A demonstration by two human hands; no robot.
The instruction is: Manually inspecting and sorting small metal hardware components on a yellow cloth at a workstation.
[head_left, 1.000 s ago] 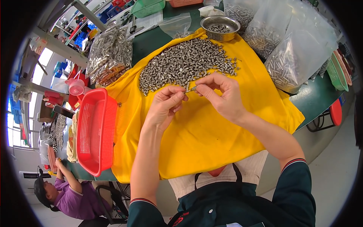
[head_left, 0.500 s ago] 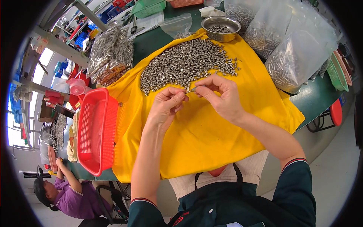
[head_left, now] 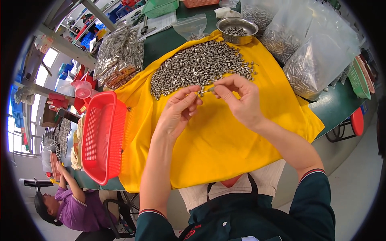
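My left hand (head_left: 180, 108) is raised over the yellow cloth (head_left: 225, 152), thumb and fingers pinched on a small silvery metal part, mostly hidden by the fingertips. Facing it, my right hand (head_left: 241, 100) is closed on a slim tool with a thin metal shaft (head_left: 206, 91) and a grey end. The shaft points left toward the part; whether it touches cannot be made out. Just beyond both hands spreads a heap of small silvery metal parts (head_left: 193, 64) on the cloth.
A metal bowl (head_left: 237, 31) with similar parts stands behind the heap. Clear bags of metal pieces (head_left: 305, 76) crowd the right; more bagged parts (head_left: 118, 56) lie left. A red basket (head_left: 104, 136) sits by my left arm. A person in purple (head_left: 82, 211) works at lower left.
My right hand has drawn slightly up and right from my left hand, so more of the tool's thin shaft shows between them. Both hands still keep their pinch.
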